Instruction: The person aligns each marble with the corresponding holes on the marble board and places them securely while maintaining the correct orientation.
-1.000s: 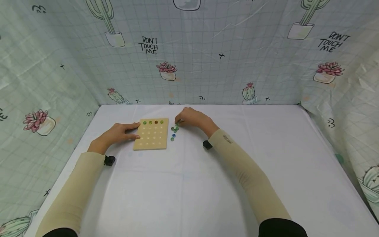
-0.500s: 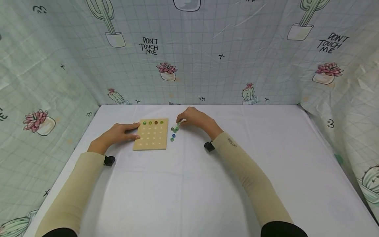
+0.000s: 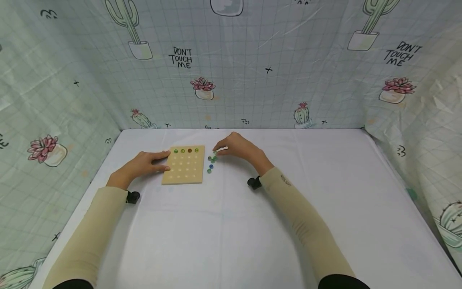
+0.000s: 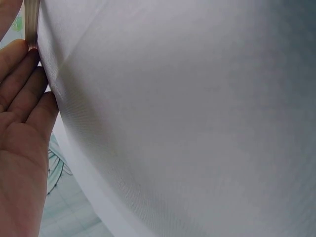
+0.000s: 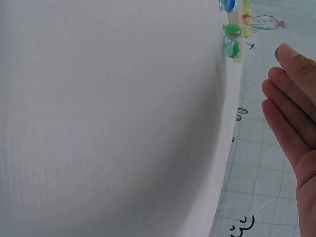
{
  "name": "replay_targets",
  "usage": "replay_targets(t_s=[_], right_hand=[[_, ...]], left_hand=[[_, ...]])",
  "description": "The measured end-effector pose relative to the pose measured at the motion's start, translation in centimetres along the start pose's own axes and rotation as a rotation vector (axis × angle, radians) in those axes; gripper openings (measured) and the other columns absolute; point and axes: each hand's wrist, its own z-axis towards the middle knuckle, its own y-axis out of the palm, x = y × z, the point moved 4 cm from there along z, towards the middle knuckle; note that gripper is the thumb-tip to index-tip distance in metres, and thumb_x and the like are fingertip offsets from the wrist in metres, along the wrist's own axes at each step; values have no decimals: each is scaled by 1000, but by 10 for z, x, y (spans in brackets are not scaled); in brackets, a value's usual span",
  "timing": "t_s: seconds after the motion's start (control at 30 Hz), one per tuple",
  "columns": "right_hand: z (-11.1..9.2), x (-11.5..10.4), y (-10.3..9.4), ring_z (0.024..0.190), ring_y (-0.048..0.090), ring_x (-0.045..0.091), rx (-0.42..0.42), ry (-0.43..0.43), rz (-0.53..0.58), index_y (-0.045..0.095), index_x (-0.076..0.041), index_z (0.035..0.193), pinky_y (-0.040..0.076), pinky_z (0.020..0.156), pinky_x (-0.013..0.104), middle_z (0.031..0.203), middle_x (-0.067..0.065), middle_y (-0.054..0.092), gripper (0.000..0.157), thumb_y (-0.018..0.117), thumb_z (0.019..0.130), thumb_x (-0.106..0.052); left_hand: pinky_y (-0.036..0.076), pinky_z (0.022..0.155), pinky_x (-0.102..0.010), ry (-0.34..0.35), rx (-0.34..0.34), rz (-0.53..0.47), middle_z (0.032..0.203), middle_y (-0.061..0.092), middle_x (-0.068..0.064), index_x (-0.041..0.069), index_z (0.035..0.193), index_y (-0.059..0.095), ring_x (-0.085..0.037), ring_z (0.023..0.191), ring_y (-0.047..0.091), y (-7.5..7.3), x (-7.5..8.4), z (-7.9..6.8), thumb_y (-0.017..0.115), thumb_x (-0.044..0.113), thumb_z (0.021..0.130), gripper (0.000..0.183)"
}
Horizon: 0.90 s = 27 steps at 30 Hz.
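In the head view, a pale square board (image 3: 185,166) with rows of small hollows lies on the table. Green, yellowish and reddish-brown marbles (image 3: 189,151) fill places along its far row. My left hand (image 3: 146,163) steadies the board's left edge, thumb and forefinger spread and fairly straight. To the board's right, my right hand (image 3: 240,148) pinches a greenish marble (image 3: 215,153) between thumb and forefinger, over a small cluster of green marbles (image 3: 212,160). A blue marble (image 3: 211,166) lies just nearer. In the right wrist view, the thumb hides the forefinger and the pinched marble.
A white cloth covers the table (image 3: 223,228). Curtains printed with cacti (image 3: 302,114) stand behind it and along both sides. Dark wrist cameras (image 3: 254,183) sit at both wrists.
My right hand and the pinched marble shift slightly right, then back left toward the board. My left hand and the board stay put. The head view tilts a little.
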Motion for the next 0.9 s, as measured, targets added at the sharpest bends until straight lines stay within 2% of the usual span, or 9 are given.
replay_targets(t_s=[0.23, 0.53, 0.9], right_hand=[[-1, -3, 2, 104, 72, 10, 59, -10, 42, 79, -13, 116, 58, 89, 23, 112, -3, 77, 24, 76, 93, -23], [-1, -11, 1, 103, 73, 11, 95, -23, 79, 80, -12, 115, 60, 90, 32, 111, -1, 77, 24, 77, 93, -22], [4, -19, 4, 97, 74, 10, 115, -24, 97, 80, -14, 113, 58, 81, 20, 107, 0, 78, 24, 79, 91, -21]], left_hand=[[23, 120, -63, -8, 0, -2, 163, 30, -15, 20, 159, 35, -43, 151, 24, 0, 1, -1, 68, 68, 85, 95], [24, 120, -62, 2, 1, -3, 163, 30, -14, 20, 159, 35, -43, 151, 25, 0, 0, 0, 67, 70, 84, 96], [25, 119, -63, 1, -2, -16, 163, 31, -13, 20, 159, 36, -43, 150, 25, -2, -1, -1, 67, 72, 83, 97]])
